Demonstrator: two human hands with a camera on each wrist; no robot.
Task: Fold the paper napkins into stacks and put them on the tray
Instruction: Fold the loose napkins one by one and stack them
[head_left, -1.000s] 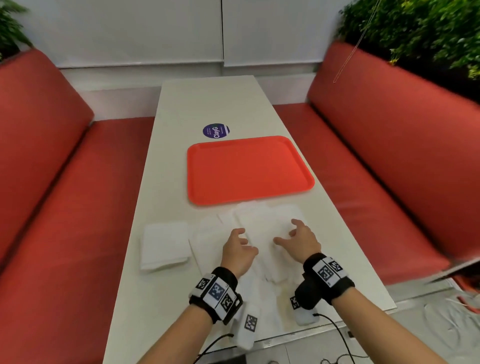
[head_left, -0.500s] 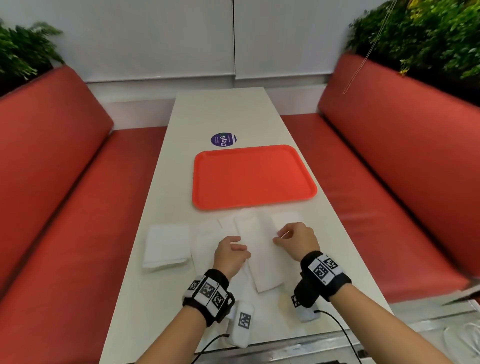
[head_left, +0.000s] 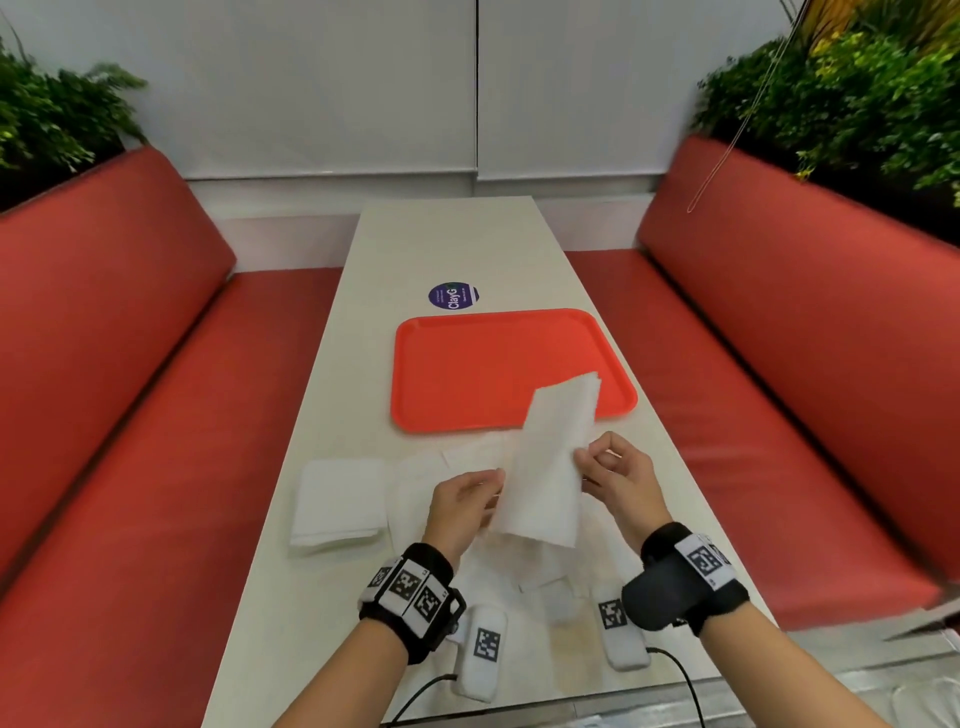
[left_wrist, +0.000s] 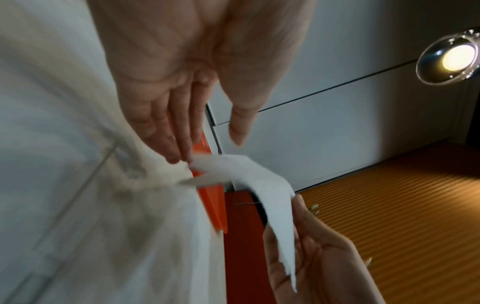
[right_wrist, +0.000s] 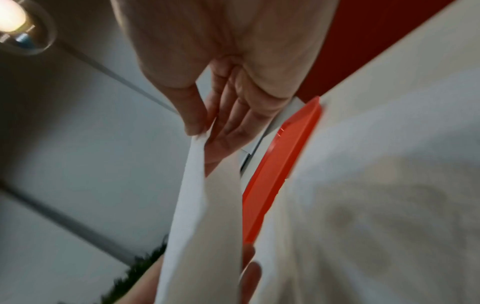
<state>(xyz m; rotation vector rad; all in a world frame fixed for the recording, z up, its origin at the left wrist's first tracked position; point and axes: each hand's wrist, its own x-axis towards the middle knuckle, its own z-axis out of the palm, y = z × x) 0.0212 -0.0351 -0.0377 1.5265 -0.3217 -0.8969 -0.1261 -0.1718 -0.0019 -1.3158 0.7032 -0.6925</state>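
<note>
A white paper napkin (head_left: 550, 467) hangs lifted above the table between both hands, its far end over the near edge of the orange tray (head_left: 467, 374). My right hand (head_left: 602, 467) pinches its right edge between thumb and fingers (right_wrist: 197, 123). My left hand (head_left: 467, 496) is at the left edge. In the left wrist view the fingers (left_wrist: 176, 144) lie fairly straight, their tips at the napkin (left_wrist: 249, 176), the thumb apart. A folded napkin stack (head_left: 337, 501) lies on the table at the left. Several loose napkins (head_left: 421, 483) lie under the hands. Nothing lies on the tray.
The long white table (head_left: 447, 239) runs between two red benches (head_left: 130, 389). A round purple sticker (head_left: 453, 296) sits beyond the tray. Two white tagged devices with cables (head_left: 485, 649) lie near the front edge. Plants stand behind both benches.
The napkin lay flat on the table with my right hand taking its edge; now it is raised off the table between both hands. The head view has tilted upward.
</note>
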